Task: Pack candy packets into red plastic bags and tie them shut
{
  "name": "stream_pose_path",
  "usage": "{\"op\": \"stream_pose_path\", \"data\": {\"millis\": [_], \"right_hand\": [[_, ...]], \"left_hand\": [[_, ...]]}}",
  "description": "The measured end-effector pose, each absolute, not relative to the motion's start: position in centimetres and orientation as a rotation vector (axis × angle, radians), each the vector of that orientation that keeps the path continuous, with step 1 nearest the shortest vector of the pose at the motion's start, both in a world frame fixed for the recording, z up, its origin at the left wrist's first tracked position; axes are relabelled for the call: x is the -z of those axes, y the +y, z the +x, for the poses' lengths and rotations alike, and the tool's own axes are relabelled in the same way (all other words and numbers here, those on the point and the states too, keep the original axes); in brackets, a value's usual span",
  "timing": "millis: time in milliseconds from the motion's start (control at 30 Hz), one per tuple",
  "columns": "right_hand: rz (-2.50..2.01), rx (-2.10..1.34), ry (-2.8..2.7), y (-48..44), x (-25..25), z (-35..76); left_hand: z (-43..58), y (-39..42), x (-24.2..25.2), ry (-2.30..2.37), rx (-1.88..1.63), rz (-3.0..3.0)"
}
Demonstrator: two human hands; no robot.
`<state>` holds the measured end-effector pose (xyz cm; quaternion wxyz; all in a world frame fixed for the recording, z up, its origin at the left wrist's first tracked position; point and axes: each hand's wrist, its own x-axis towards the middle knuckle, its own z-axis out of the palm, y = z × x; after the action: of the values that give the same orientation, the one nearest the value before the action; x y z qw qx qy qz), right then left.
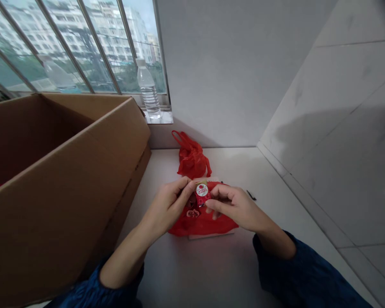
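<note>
A small red packet with a round white label and a gold top edge is held up between my hands. My left hand pinches its upper left corner between thumb and forefinger. On the other side, my right hand has its thumb and fingertips closed at the packet's right edge. Below them a red mesh bag lies spread out, with a pinkish label with dark characters on it. Just behind stands a filled red mesh bag, gathered at the top with a loop handle.
A tall cardboard box takes up the left side. On the sill of the barred window stands a water bottle. A small black strip lies on the white table. Walls close off the back and right.
</note>
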<state>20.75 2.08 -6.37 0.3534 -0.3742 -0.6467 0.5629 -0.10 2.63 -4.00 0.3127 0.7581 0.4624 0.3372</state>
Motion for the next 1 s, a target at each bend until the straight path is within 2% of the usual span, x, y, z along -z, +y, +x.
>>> {"op": "stream_pose_path", "data": {"millis": [600, 700, 867, 1000], "right_hand": [[-0.971, -1.514, -1.679, 2.1, 6.5, 20.7], [-1.080, -1.277, -1.865, 2.2, 6.6, 21.0], [-1.617, -0.575, -2.497, 2.2, 7.2, 21.1], [-2.000, -0.302, -2.507, 2.3, 8.3, 19.6]], "left_hand": [[0.0, 2.6, 3.9, 1.192, -0.885, 1.961], [-0.5, 2.8, 3.9, 1.240, -0.812, 2.022], [-1.7, 3.5, 3.6, 1.445, -0.685, 2.159], [-2.4, 3.9, 4.1, 1.484, -0.461, 2.288]]}}
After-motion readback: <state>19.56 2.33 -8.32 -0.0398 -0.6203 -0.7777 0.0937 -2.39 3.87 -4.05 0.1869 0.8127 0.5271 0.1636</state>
